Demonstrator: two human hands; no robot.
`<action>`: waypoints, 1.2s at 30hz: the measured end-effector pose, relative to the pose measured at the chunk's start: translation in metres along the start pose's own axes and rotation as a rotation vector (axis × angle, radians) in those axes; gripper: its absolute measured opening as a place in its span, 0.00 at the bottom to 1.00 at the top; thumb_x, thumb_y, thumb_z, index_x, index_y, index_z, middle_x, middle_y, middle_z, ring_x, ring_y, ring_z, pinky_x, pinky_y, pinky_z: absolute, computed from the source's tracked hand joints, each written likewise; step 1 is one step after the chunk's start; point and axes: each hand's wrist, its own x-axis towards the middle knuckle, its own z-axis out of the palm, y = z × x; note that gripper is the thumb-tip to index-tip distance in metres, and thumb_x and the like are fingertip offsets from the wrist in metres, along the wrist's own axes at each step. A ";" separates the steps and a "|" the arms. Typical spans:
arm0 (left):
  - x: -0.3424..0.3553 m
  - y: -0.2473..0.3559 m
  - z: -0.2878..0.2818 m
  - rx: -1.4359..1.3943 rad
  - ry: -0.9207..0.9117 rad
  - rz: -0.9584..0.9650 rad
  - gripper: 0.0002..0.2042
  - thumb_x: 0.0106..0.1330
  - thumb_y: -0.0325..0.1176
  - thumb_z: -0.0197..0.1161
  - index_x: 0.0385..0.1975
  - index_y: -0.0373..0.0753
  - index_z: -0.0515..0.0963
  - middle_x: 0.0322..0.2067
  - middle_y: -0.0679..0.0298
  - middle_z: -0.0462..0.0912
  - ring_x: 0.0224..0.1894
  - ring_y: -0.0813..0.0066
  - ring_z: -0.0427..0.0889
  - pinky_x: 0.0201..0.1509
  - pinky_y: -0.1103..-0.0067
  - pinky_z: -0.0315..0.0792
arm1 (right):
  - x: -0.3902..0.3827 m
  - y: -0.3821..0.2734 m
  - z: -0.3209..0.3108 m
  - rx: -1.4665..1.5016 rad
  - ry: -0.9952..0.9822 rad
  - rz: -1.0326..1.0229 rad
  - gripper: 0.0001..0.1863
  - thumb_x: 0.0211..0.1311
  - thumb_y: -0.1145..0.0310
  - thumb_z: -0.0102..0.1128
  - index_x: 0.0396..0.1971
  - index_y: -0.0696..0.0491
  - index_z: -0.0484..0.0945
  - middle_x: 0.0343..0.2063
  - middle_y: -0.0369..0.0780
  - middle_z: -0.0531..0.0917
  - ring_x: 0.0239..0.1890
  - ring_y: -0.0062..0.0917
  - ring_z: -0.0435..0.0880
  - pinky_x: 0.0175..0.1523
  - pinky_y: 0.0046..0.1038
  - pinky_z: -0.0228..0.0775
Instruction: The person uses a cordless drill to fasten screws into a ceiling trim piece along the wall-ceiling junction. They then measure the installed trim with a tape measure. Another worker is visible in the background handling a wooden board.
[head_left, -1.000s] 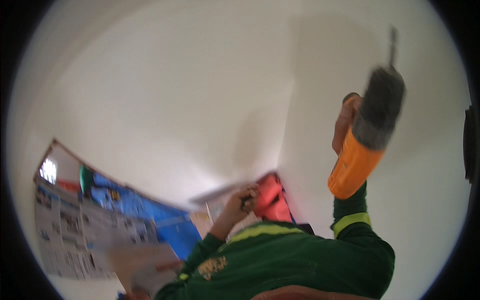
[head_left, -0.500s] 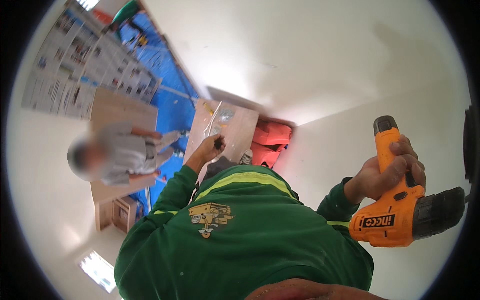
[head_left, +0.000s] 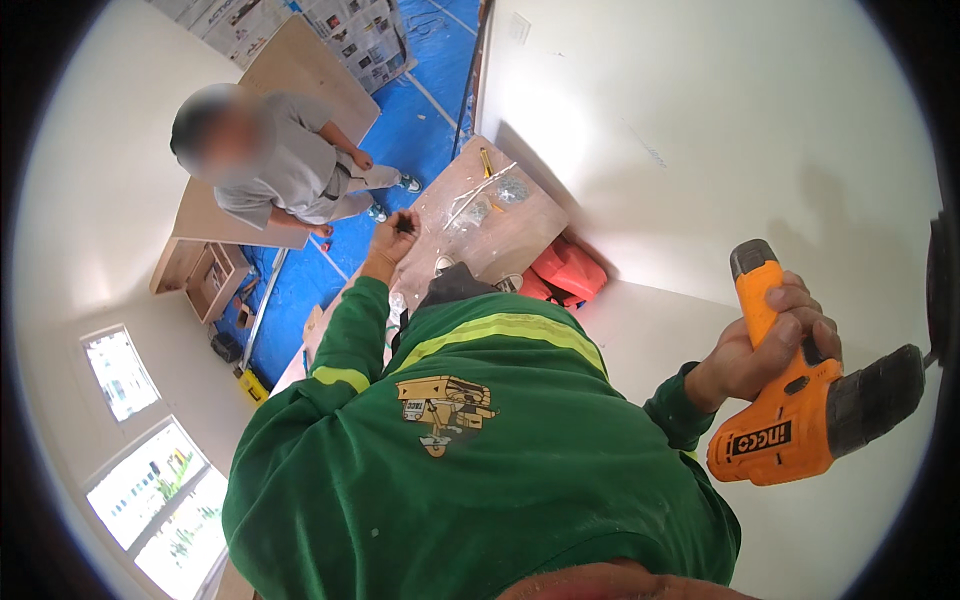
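My right hand [head_left: 750,355] is wrapped round the handle of an orange and black cordless drill [head_left: 775,430], held up at the right beside the wall. Its black chuck end points away to the right. Stretched forward, my left hand [head_left: 387,245] has curled fingers around a small dark clump [head_left: 405,225], too small to name. Beyond that hand lies a wooden board [head_left: 545,220]. Clear plastic bags [head_left: 511,190] of small items, a thin white strip [head_left: 468,205] and a yellow tool [head_left: 487,163] rest on it.
A person in grey [head_left: 300,150] stands at the left beside a wooden panel [head_left: 315,75]. Blue sheeting [head_left: 425,125] covers the floor. A red bag [head_left: 570,270] sits against the pale wall [head_left: 690,120]. An open wooden box [head_left: 215,280] stands at the left, near windows [head_left: 160,500].
My view has swung to the left, so the windows show more and the person appears higher. The drill stays in my right hand; my left hand remains closed on the dark clump.
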 end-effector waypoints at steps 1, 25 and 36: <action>0.007 0.017 -0.010 0.040 -0.021 0.027 0.09 0.81 0.31 0.57 0.41 0.31 0.79 0.41 0.55 0.81 0.43 0.62 0.82 0.52 0.65 0.83 | 0.000 -0.001 0.007 0.028 -0.020 0.014 0.17 0.66 0.84 0.47 0.52 0.53 0.74 0.28 0.38 0.80 0.33 0.27 0.85 0.54 0.50 0.84; 0.104 0.122 0.049 1.245 0.778 0.688 0.19 0.77 0.40 0.51 0.55 0.31 0.77 0.52 0.50 0.80 0.54 0.56 0.82 0.55 0.62 0.78 | 0.025 -0.020 0.046 0.040 -0.097 0.124 0.18 0.60 0.83 0.47 0.50 0.56 0.72 0.27 0.38 0.75 0.30 0.27 0.82 0.53 0.49 0.81; 0.069 0.067 0.088 2.557 0.572 0.917 0.29 0.82 0.53 0.46 0.69 0.36 0.70 0.76 0.50 0.60 0.78 0.44 0.58 0.73 0.36 0.58 | 0.008 -0.018 0.061 0.197 -0.266 0.165 0.15 0.68 0.80 0.56 0.51 0.52 0.68 0.32 0.39 0.79 0.35 0.27 0.82 0.56 0.46 0.78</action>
